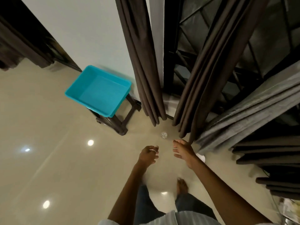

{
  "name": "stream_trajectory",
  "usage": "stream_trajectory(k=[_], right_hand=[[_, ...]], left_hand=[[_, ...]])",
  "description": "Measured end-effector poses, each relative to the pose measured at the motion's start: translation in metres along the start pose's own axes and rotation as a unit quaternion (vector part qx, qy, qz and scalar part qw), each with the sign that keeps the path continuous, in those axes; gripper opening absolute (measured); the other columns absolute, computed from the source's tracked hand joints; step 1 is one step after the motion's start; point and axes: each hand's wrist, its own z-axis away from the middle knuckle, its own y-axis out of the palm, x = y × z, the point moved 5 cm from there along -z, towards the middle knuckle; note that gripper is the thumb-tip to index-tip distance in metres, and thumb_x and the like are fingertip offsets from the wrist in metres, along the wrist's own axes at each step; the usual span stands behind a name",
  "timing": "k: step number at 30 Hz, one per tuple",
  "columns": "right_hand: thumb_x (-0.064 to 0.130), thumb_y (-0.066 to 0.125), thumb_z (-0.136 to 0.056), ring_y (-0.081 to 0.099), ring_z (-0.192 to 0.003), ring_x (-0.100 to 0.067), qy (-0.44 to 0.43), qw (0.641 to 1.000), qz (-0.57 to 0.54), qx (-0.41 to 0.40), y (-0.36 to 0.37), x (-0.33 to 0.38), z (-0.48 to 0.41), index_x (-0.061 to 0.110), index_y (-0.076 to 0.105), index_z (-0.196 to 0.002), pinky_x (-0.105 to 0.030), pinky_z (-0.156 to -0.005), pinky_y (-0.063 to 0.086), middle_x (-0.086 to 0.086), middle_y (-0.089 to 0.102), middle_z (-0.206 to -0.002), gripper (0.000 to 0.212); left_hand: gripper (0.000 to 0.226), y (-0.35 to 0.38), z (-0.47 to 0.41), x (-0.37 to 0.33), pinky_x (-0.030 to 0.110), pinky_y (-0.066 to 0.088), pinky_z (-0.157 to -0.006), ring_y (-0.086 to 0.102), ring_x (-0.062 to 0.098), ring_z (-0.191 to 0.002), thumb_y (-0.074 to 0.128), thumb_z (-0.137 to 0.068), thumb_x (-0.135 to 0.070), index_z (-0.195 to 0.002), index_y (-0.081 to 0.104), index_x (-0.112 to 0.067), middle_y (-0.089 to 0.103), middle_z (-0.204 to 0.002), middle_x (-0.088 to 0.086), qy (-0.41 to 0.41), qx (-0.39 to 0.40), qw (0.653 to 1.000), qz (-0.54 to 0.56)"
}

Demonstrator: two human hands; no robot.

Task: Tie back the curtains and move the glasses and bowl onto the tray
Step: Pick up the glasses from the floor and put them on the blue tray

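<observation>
Counting one turquoise tray, sitting on one dark stool. Hanging: two brown curtains, the left brown curtain and the right brown curtain, plus one grey curtain. Standing low between them: one clear glass. Reaching forward: two hands, the left hand pinching one thin pale band, and the right hand.

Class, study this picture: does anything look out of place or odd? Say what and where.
What looks like a glass sits on the floor by the curtain hems, not on the tray. It looks easy to kick.
</observation>
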Motion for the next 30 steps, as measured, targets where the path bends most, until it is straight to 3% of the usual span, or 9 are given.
stream_trajectory(k=[2,6,12,17,21,25,30], right_hand=[[0.033,0.064,-0.098,0.069,-0.104,-0.022,0.001,1.0,-0.008,-0.027,0.013,0.007,-0.009,0.018,0.062,-0.125,-0.042,-0.089,0.061,-0.002,0.069,-0.109,0.031],[0.035,0.066,-0.096,0.068,-0.11,-0.025,0.026,0.995,-0.042,-0.089,0.047,0.016,-0.018,0.018,0.063,-0.115,-0.043,-0.092,0.06,-0.008,0.069,-0.113,0.026],[0.035,0.063,-0.099,0.067,-0.109,-0.026,0.046,0.99,-0.048,-0.124,0.106,0.039,-0.022,0.014,0.061,-0.123,-0.044,-0.094,0.059,-0.011,0.067,-0.115,0.032],[0.033,0.056,-0.1,0.063,-0.113,-0.035,0.053,0.987,0.042,-0.147,0.12,0.032,-0.041,0.009,0.063,-0.118,-0.052,-0.101,0.052,-0.013,0.067,-0.114,0.031],[0.03,0.051,-0.101,0.061,-0.117,-0.037,0.069,0.985,0.088,-0.134,0.121,0.014,-0.07,0.007,0.061,-0.123,-0.05,-0.103,0.05,-0.014,0.067,-0.116,0.034],[0.033,0.051,-0.102,0.064,-0.114,-0.032,0.067,0.982,0.115,-0.135,0.11,-0.018,-0.125,0.01,0.058,-0.13,-0.044,-0.1,0.052,-0.012,0.068,-0.124,0.037],[0.034,0.053,-0.103,0.067,-0.11,-0.025,0.056,0.985,0.116,-0.115,0.105,-0.073,-0.207,0.012,0.055,-0.136,-0.033,-0.095,0.053,-0.008,0.067,-0.128,0.04]], left_hand=[[0.017,-0.013,-0.024,-0.008,0.029,0.047,-0.068,0.064,0.022,-0.087,0.049,-0.099,-0.007,-0.097,0.064,-0.016,0.068,-0.111,0.009,0.004,0.015,1.0,-0.013],[0.027,-0.043,-0.063,-0.016,0.03,0.048,-0.071,0.064,0.024,-0.093,0.052,-0.099,-0.007,-0.125,0.058,-0.005,0.065,-0.116,0.014,0.007,0.07,0.996,-0.05],[0.029,-0.096,-0.098,-0.05,0.034,0.049,-0.079,0.064,0.025,-0.097,0.058,-0.097,-0.01,-0.126,0.06,-0.004,0.067,-0.117,0.017,0.015,0.113,0.989,-0.093],[0.031,-0.108,-0.132,-0.063,0.029,0.048,-0.069,0.065,0.027,-0.096,0.052,-0.096,0.0,-0.125,0.059,-0.005,0.068,-0.115,0.014,0.017,0.139,0.982,-0.123],[0.029,-0.103,-0.167,-0.053,0.027,0.047,-0.065,0.065,0.024,-0.088,0.052,-0.095,0.0,-0.122,0.061,-0.004,0.068,-0.105,0.011,0.001,0.157,0.975,-0.156],[0.033,-0.08,-0.227,-0.032,0.013,0.047,-0.053,0.067,0.013,-0.075,0.049,-0.091,-0.001,-0.118,0.065,-0.01,0.074,-0.106,0.007,0.019,0.151,0.96,-0.233],[0.036,-0.044,-0.311,0.018,0.02,0.054,-0.07,0.072,0.013,-0.091,0.051,-0.091,-0.01,-0.124,0.063,-0.019,0.073,-0.109,-0.002,0.03,0.148,0.939,-0.31]])
